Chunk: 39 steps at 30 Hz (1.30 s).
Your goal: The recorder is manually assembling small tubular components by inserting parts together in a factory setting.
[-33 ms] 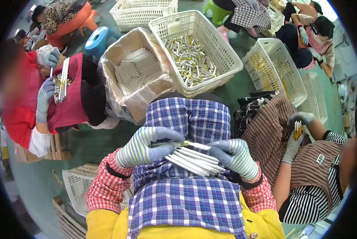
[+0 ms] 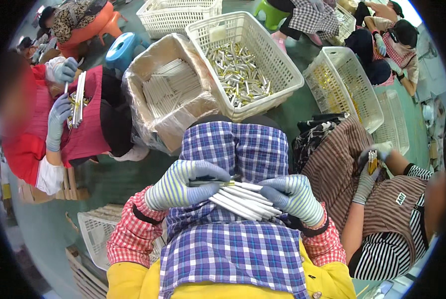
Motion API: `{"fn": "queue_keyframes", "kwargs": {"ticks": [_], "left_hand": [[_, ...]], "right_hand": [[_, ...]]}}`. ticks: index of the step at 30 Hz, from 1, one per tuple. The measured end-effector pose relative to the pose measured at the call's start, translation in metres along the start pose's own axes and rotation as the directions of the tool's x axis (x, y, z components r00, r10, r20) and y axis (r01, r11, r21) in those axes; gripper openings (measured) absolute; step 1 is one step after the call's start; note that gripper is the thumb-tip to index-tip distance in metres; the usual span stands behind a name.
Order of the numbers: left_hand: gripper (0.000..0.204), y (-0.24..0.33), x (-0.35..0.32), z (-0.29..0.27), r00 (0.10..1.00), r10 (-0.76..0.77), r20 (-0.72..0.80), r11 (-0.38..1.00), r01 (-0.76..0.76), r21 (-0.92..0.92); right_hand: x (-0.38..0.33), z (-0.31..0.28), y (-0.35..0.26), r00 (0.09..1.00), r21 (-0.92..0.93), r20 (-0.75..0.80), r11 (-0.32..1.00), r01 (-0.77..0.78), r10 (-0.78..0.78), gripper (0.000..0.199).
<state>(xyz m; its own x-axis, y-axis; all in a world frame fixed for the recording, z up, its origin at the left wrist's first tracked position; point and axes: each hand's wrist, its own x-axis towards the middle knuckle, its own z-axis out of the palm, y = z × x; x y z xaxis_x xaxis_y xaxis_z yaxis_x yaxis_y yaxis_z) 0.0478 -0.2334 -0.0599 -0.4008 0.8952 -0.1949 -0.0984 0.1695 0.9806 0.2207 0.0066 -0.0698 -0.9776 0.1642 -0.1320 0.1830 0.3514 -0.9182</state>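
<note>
My left hand (image 2: 188,185), in a striped glove, is closed on a slim silver piece with a gold part (image 2: 229,183), mostly hidden by the fingers. That piece meets the left end of the uppermost white stick; whether they are joined I cannot tell. My right hand (image 2: 293,197), gloved alike, grips the right ends of several slender white sticks (image 2: 243,202), fanned out above my lap. Under them lies a blue-and-white checked apron (image 2: 233,254).
Ahead stand a plastic-lined carton (image 2: 170,89) of white sticks and a white crate (image 2: 243,70) of short silver-and-gold pieces. Another crate (image 2: 342,84) holds yellowish pieces. Co-workers sit close on my left (image 2: 78,114) and right (image 2: 392,209), each handling thin sticks.
My left hand has shifted slightly right, covering more of the gold-ended piece. The uppermost white stick now lies closer to the others in the fan.
</note>
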Motion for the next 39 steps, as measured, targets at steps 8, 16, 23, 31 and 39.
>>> {"fn": "queue_keyframes", "kwargs": {"ticks": [8,16,23,31,39], "left_hand": [[0.017,-0.025,-0.021,0.023,0.972,-0.237,0.002,0.96,0.234,-0.154],[0.024,-0.029,0.016,0.013,0.995,-0.055,-0.078,0.981,0.039,-0.192],[0.026,-0.076,0.026,0.021,0.918,0.394,0.051,0.61,-0.303,0.732],[0.045,-0.076,0.011,0.025,0.931,0.128,0.342,0.13,-0.357,0.925],[0.03,-0.049,0.022,0.036,0.931,-0.018,0.363,0.346,-0.335,0.876]], "right_hand": [[-0.005,0.013,0.004,0.964,-0.269,0.204,0.937,0.223,-0.171,0.023],[-0.01,0.014,0.014,0.971,-0.221,0.151,0.963,-0.152,0.188,0.029],[-0.031,0.034,0.03,0.991,-0.331,0.094,0.935,0.124,-0.098,0.037],[-0.025,0.069,0.031,0.959,-0.621,0.251,0.739,0.263,-0.13,0.021],[-0.035,0.075,0.04,0.977,-0.502,0.175,0.843,0.194,-0.121,0.033]]}}
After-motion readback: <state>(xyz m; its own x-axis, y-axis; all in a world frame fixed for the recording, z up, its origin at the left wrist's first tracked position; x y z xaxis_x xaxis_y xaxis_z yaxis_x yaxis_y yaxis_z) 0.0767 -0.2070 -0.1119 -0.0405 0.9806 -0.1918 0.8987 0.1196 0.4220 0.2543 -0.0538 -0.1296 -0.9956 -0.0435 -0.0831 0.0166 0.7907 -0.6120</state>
